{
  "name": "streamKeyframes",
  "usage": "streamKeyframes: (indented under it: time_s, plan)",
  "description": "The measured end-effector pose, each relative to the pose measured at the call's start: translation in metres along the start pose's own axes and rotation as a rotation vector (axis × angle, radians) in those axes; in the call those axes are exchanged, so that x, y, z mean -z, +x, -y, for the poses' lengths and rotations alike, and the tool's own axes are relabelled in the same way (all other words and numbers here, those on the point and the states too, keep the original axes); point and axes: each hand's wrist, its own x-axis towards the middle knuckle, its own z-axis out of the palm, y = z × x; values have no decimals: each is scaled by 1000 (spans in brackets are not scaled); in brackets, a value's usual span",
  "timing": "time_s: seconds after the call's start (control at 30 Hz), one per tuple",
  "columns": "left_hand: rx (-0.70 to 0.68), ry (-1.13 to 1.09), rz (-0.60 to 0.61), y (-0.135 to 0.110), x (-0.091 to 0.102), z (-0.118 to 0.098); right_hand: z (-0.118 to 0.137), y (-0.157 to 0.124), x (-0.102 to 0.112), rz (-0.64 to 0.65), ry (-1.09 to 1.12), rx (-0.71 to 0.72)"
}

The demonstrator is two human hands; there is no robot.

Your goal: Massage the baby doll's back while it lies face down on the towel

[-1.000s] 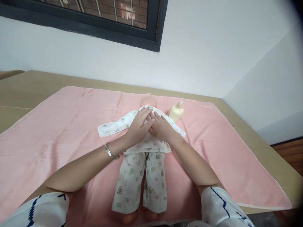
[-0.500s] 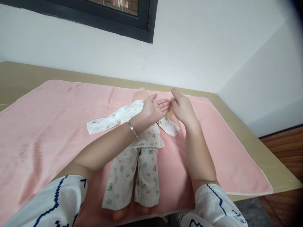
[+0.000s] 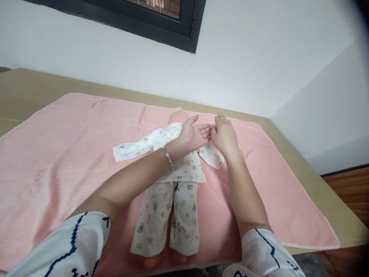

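Note:
A baby doll (image 3: 184, 171) in a white printed top and trousers lies along a pink towel (image 3: 72, 146), head away from me. My left hand (image 3: 193, 134) is held over the doll's shoulders, palm up and fingers stretched out, with a silver bracelet (image 3: 168, 158) on the wrist. My right hand (image 3: 224, 135) is just to its right, back up, fingers curled down over the spot where a cream pump bottle stood. The bottle itself is hidden under that hand. The fingertips of both hands nearly touch.
The towel covers most of a tan table (image 3: 25, 82) set against a white wall. A dark window frame (image 3: 173, 34) runs above. The table's right edge (image 3: 331, 204) drops to a wooden floor. My white sleeves with blue lines show at the bottom.
Both hands lifted off the doll's back. The left turned palm up, the right moved onto the pump bottle and has since sunk lower over it.

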Motion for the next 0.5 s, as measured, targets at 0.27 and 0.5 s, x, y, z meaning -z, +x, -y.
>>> streamKeyframes:
  time_s: [0.27,0.5]
  plan:
    - [121,-219,130,-68,20,-17,57,-25,-11,-29,-25,50]
    - [132,-206,326,-112,21,-42,113,-80,-13,-165,26,303]
